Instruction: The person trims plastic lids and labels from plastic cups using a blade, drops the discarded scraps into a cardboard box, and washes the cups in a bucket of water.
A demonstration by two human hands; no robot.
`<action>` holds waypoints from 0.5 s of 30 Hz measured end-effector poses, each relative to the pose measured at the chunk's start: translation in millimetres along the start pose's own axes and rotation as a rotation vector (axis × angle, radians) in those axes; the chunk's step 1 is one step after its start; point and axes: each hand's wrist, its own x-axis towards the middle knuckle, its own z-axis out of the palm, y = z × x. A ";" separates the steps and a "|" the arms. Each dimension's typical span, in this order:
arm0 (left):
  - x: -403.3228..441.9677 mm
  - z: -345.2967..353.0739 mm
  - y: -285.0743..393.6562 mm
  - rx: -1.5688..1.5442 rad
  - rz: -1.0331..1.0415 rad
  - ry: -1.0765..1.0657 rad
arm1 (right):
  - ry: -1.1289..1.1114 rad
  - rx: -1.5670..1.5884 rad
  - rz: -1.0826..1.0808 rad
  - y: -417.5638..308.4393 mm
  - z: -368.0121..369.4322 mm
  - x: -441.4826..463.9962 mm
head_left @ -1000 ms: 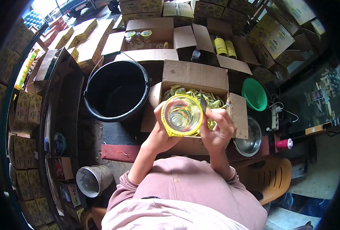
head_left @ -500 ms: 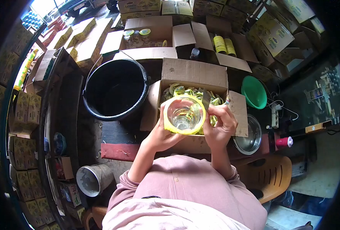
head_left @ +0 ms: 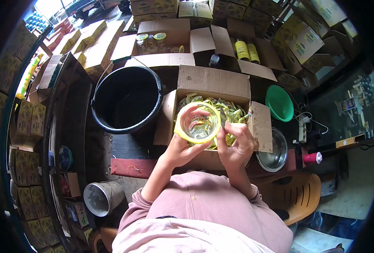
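My left hand (head_left: 180, 147) is wrapped round a clear plastic cup (head_left: 199, 123) with a yellow rim, its open mouth facing me. My right hand (head_left: 237, 144) pinches a small dark blade (head_left: 223, 118), which stands at the cup's right edge. Whether the blade touches the rim cannot be made out. Beneath both hands is an open cardboard box (head_left: 214, 79) holding many yellow-green plastic scraps (head_left: 236, 114).
A black bucket (head_left: 128, 101) stands left of the box. To the right are a green bowl (head_left: 279, 103), a metal bowl (head_left: 275, 157) and a power strip (head_left: 302, 130). Behind is a box (head_left: 163, 60) with cups, near two yellow-labelled bottles (head_left: 247, 51).
The cup first shifted slightly right, then back left, and its tilt changed. My right hand moved with it, the blade still at the cup's right side.
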 end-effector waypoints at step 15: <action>4.8 0.6 -1.3 -0.079 -0.012 0.044 | 0.026 0.054 0.017 -2.2 1.0 1.5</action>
